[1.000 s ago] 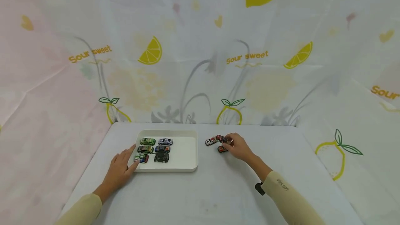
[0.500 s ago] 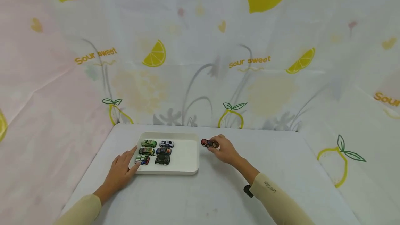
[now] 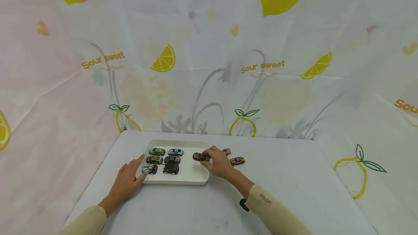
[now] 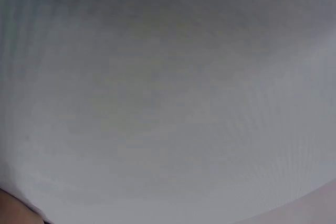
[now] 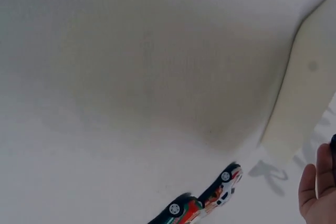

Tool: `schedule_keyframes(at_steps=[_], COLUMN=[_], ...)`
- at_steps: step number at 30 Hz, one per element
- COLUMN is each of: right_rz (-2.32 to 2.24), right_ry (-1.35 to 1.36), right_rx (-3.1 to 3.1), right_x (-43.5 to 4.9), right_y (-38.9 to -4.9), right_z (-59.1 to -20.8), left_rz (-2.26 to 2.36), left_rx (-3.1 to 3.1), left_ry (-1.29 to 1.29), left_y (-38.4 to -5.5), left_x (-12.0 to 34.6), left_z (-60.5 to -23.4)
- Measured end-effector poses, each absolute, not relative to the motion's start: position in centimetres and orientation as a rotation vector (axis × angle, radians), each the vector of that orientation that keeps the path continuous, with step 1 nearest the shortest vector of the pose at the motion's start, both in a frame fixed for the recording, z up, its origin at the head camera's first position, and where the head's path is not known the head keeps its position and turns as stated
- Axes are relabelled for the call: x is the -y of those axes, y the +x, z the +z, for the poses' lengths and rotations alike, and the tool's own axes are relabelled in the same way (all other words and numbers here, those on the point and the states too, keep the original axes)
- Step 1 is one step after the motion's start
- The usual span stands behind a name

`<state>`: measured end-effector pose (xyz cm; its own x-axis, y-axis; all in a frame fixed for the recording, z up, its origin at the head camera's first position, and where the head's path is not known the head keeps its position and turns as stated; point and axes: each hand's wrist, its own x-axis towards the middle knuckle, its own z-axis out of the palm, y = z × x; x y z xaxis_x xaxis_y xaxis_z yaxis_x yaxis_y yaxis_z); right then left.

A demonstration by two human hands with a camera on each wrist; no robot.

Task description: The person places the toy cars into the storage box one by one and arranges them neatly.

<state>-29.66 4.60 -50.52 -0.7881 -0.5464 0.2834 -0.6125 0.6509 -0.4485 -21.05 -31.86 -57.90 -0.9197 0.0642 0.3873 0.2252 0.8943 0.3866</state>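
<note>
My right hand (image 3: 218, 162) pinches a red and black toy car (image 3: 198, 157) over the right part of a white tray (image 3: 187, 177). Part of that hand (image 5: 320, 203) shows at the lower right of the right wrist view, the held car nearly out of frame. At the tray's left side rests my left hand (image 3: 127, 180), fingers extended along the rim and thumb near a white and green toy car (image 3: 150, 169). Several toy cars stand in two columns in the tray's left half, among them a green car (image 3: 157, 151), a white car (image 3: 175, 152) and a black car (image 3: 171, 168).
Right of the tray, an orange-red toy car (image 3: 237, 160) and a red and white toy car (image 3: 226, 151), partly behind my right hand, lie on the white table (image 3: 277, 191). A lemon-print cloth (image 3: 209, 93) rises behind the table.
My right hand has carried the red and black car leftward from the group on the table to over the tray. The left hand stays at the tray's edge.
</note>
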Motion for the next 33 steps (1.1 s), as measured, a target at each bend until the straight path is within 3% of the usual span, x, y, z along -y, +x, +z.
schedule_keyframes(at_steps=[33], right_rz=[0.436], right_ry=[0.764], right_rx=[2.968], right_x=[0.2], right_y=[-28.0], right_z=[-52.9], left_rz=[-0.602], left_rx=[2.704], left_ry=[-0.223], left_y=[-21.2], left_x=[32.0], left_z=[-57.8])
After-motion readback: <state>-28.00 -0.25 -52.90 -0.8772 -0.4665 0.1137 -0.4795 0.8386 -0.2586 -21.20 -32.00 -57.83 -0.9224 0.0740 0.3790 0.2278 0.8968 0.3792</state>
